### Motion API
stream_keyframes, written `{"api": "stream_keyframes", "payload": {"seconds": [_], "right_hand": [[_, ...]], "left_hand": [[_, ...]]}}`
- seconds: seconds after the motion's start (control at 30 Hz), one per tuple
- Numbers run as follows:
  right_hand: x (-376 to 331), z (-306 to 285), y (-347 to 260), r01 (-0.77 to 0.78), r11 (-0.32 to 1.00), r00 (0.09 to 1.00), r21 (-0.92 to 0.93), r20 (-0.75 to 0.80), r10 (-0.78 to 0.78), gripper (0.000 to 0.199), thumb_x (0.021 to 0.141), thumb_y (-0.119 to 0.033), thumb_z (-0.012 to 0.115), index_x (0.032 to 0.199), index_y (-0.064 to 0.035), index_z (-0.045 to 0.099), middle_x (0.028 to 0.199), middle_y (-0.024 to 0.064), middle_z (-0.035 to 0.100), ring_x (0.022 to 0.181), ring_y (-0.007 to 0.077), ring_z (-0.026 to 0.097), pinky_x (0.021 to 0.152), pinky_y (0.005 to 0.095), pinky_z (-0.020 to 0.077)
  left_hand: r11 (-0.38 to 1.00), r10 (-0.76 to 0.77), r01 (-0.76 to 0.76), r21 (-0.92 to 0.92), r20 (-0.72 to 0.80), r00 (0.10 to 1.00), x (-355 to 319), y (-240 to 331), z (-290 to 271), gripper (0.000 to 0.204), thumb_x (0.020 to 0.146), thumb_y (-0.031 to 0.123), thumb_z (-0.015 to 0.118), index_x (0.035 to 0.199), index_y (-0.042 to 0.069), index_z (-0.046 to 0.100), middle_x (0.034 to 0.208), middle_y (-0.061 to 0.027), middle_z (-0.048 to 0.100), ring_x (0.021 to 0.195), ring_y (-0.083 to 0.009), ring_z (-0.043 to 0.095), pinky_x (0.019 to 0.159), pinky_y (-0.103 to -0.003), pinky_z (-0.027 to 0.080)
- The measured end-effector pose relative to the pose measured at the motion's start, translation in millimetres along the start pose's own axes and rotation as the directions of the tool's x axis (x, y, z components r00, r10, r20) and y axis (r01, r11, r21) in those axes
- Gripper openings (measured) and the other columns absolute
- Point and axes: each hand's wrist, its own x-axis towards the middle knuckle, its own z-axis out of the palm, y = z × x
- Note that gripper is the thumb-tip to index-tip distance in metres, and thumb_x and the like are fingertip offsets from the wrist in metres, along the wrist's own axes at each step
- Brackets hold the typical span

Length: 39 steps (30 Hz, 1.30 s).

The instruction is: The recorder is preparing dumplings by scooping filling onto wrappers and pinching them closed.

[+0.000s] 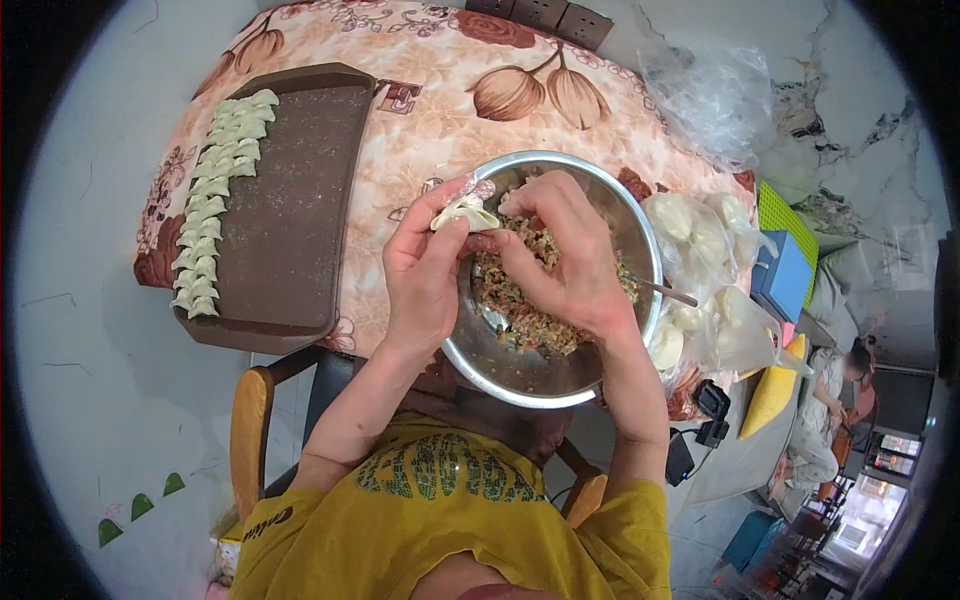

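Observation:
A pale, folded dumpling [463,214] is held between the thumb and fingers of my left hand [422,275], over the left side of a steel bowl. My right hand [570,255] is curled in from the right, its thumb and fingertips closed at the dumpling's right end. White flour dusts the fingertips. Below the hands, the steel bowl [520,395] contains a chopped filling [535,325] with green and brown bits. A metal utensil handle [668,292] leans out over the bowl's right rim.
Left of the bowl, a brown tray [290,220] carries a row of finished dumplings [218,190] along its left side. Plastic bags of pale dough balls [690,235] lie right of the bowl. A floral cloth [430,110] covers the table. Another person [825,400] sits at far right.

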Motion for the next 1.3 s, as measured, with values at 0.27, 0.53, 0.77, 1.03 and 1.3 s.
{"api": "stream_keyframes", "payload": {"seconds": [0.27, 0.53, 0.77, 1.03, 1.3], "right_hand": [[-0.6, 6.2, 3.1, 0.051, 0.995, 0.998, -0.086, -0.018, -0.053, 0.021, 0.074, -0.005, 0.073, 0.090, -0.0042, 0.060, 0.086, 0.0133, 0.056, 0.081, 0.0338, 0.060, 0.066, 0.0422, 0.0498], [-0.8, 2.9, -1.0, 0.051, 0.995, 0.998, -0.083, -0.022, -0.053, 0.020, 0.074, -0.003, 0.072, 0.089, -0.0038, 0.060, 0.085, 0.0134, 0.056, 0.080, 0.0339, 0.060, 0.067, 0.0423, 0.0497], [-3.4, 8.1, 3.7, 0.054, 0.995, 0.998, -0.082, -0.018, -0.056, 0.017, 0.075, -0.003, 0.071, 0.087, -0.0040, 0.059, 0.084, 0.0126, 0.056, 0.079, 0.0337, 0.060, 0.064, 0.0426, 0.0489], [-1.6, 6.5, 4.0, 0.133, 0.981, 0.991, -0.141, 0.023, -0.131, 0.019, 0.072, -0.003, 0.071, 0.084, -0.0058, 0.056, 0.083, 0.0108, 0.055, 0.076, 0.0316, 0.058, 0.062, 0.0417, 0.0486], [-1.3, 2.8, -7.8, 0.078, 0.983, 0.994, -0.164, -0.063, -0.090, 0.019, 0.074, -0.005, 0.073, 0.088, -0.0054, 0.060, 0.088, 0.0107, 0.057, 0.083, 0.0312, 0.061, 0.065, 0.0404, 0.0506]], "left_hand": [[0.992, 0.038, -0.038, 0.119, -0.004, 0.999, -1.4, 0.3, 5.7, 0.037, 0.101, 0.003, 0.054, 0.137, -0.003, 0.054, 0.127, -0.0115, 0.064, 0.108, -0.0158, 0.064, 0.090, -0.032, 0.056], [0.972, 0.075, -0.074, 0.222, 0.006, 0.997, -2.3, -2.1, 5.1, 0.037, 0.101, -0.001, 0.054, 0.137, -0.004, 0.054, 0.127, -0.0104, 0.064, 0.109, -0.0131, 0.063, 0.091, -0.029, 0.055], [0.961, 0.072, -0.075, 0.267, 0.023, 0.997, -3.6, -0.8, 4.5, 0.035, 0.101, -0.002, 0.053, 0.135, -0.003, 0.056, 0.127, -0.0098, 0.064, 0.109, -0.0125, 0.062, 0.092, -0.029, 0.054], [0.965, 0.072, -0.073, 0.252, 0.015, 0.997, -3.4, -0.6, 8.6, 0.033, 0.101, -0.002, 0.053, 0.134, -0.003, 0.057, 0.123, -0.0068, 0.064, 0.107, -0.0087, 0.060, 0.091, -0.025, 0.053], [0.967, 0.056, -0.066, 0.246, 0.048, 0.997, -5.5, -0.4, 6.7, 0.033, 0.101, -0.002, 0.053, 0.133, -0.003, 0.057, 0.125, -0.0069, 0.063, 0.108, -0.0091, 0.059, 0.095, -0.025, 0.050]]}}
